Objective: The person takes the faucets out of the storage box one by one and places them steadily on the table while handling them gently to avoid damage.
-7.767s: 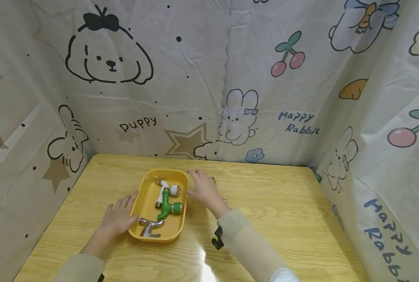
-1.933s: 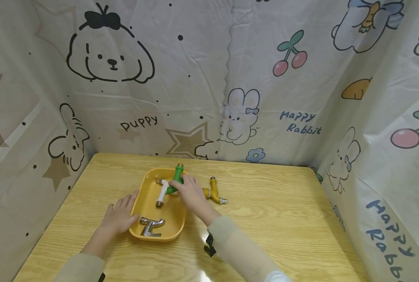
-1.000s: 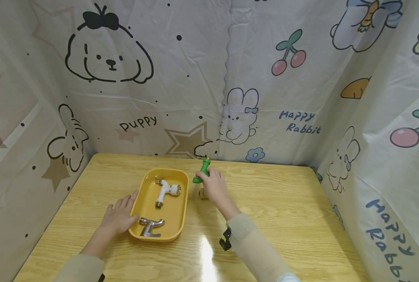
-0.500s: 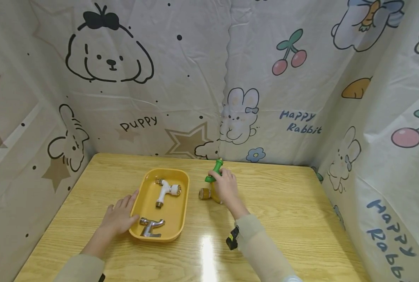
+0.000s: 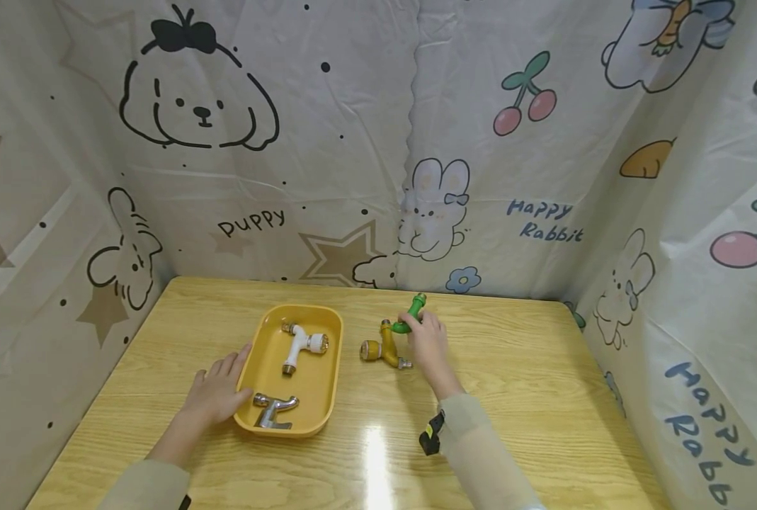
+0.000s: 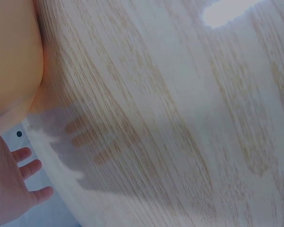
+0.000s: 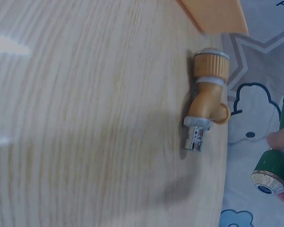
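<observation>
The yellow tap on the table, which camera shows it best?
The right wrist view: the yellow tap appears large there, its ribbed knob and metal nozzle clear. The head view shows it much smaller, near the right hand. The left wrist view doesn't show it.

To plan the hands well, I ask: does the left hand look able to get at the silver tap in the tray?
Probably yes: the left hand is beside the tray, close to the silver tap; nothing covers the tap, and only the tray's rim stands between.
</observation>
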Motion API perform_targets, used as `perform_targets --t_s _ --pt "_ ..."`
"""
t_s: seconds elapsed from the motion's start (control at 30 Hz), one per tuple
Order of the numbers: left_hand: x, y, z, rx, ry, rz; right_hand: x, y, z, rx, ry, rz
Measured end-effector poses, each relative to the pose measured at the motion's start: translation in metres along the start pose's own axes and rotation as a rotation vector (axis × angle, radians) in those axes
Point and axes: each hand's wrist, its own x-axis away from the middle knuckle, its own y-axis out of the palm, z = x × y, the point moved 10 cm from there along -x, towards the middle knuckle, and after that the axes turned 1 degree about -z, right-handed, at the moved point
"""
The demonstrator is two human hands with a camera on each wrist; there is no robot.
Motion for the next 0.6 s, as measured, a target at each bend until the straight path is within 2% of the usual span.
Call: perform_targets --t_s 0.23,0.6 --pt "-0.002 0.001 -0.001 0.004 -0.001 -0.002 0.008 0.006 0.022 0.011 0.043 0.018" --pt "-0.001 0.001 -0.001 0.005 -0.002 0.001 0.021 0.017 0.047 -0.015 0.13 -0.034"
